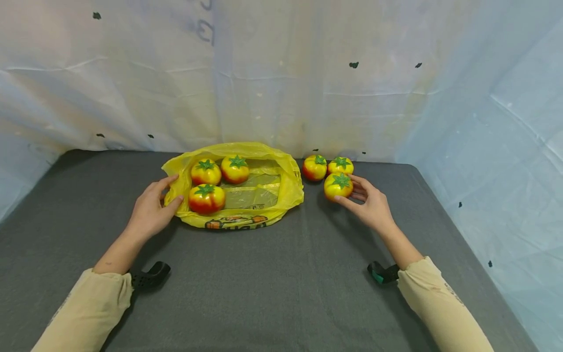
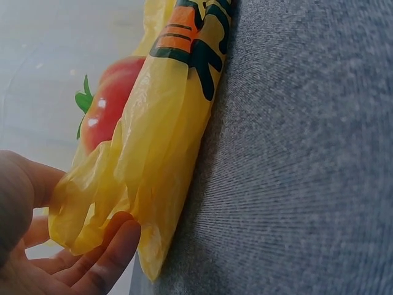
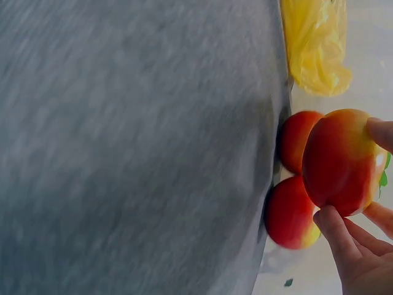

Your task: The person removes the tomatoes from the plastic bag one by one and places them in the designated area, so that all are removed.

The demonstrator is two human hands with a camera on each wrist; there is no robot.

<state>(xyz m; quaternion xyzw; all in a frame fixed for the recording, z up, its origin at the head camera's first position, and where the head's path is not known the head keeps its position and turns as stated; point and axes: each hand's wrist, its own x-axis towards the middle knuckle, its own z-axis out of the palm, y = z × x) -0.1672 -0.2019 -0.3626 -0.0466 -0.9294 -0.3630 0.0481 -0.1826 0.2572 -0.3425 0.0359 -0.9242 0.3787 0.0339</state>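
A yellow plastic bag [image 1: 288,195] lies with its mouth wide and its rim rolled outward. Three glossy red-and-yellow tomatoes [image 1: 206,199] with green leaf tops sit in its left part. My left hand [image 1: 151,208] holds the bag's left edge, thumb on one side and fingers on the other; the left wrist view shows the crumpled plastic [image 2: 86,203] between them. On the right, my right hand [image 1: 371,203] grips another tomato [image 1: 338,187] between thumb and fingers. In the right wrist view this tomato [image 3: 341,163] is raised off the cloth.
Two more tomatoes, one on the left [image 1: 314,168] and one on the right [image 1: 340,164], stand behind the held one, close to the back sheet. Dark grey cloth [image 1: 264,288] covers the table. Pale plastic sheeting [image 1: 272,73] rises along the back and sides.
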